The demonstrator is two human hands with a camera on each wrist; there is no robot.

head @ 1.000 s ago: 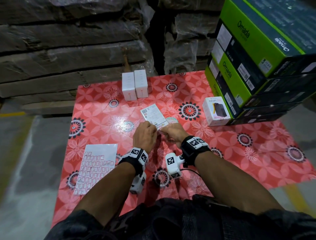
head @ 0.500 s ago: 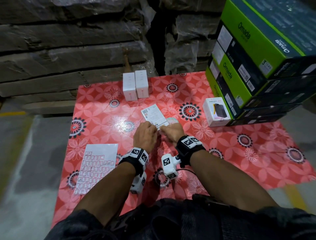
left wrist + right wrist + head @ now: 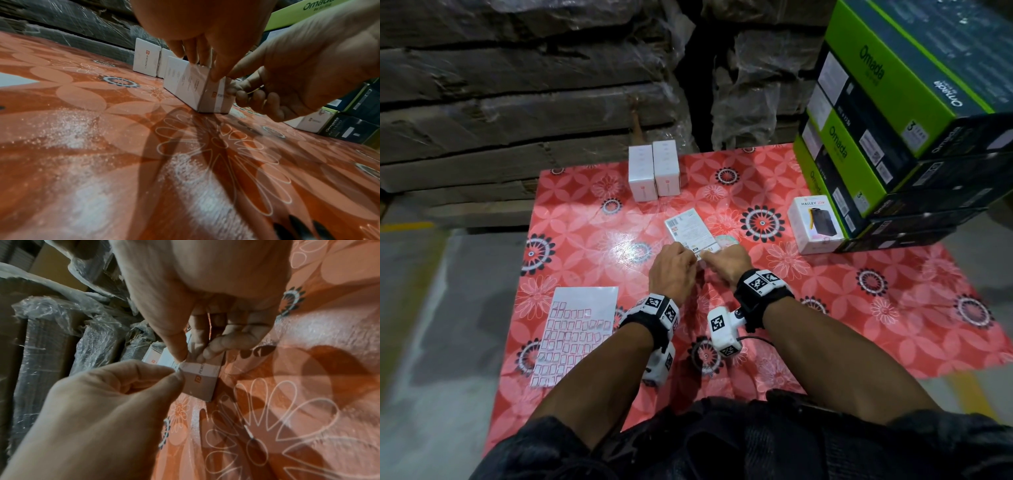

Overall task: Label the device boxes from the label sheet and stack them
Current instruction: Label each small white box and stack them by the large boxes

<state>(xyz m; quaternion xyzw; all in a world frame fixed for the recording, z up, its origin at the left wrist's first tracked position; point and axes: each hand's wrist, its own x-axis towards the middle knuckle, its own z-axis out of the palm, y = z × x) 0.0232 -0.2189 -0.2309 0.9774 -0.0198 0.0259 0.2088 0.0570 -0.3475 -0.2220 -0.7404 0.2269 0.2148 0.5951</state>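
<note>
A white device box (image 3: 690,233) lies flat on the red flowered tablecloth (image 3: 592,240), printed side up. Both hands meet at its near end. My left hand (image 3: 693,255) pinches the near corner with thumb and forefinger; the left wrist view shows its fingertips (image 3: 213,76) on the box (image 3: 195,86). My right hand (image 3: 710,262) has its thumb on top and its fingers curled against the right side of the box (image 3: 203,381). Whether a label is under the fingers is hidden. The label sheet (image 3: 575,335) lies at the near left.
Two white boxes (image 3: 654,174) stand upright side by side at the table's far edge. A white box with a dark device pictured (image 3: 815,222) stands at the right, against a tall stack of green and black cartons (image 3: 876,113). Plastic-wrapped cardboard (image 3: 517,102) rises behind the table.
Both hands stay at the box's near end. The right wrist has edged slightly to the left, towards the left hand. The box has not moved.
</note>
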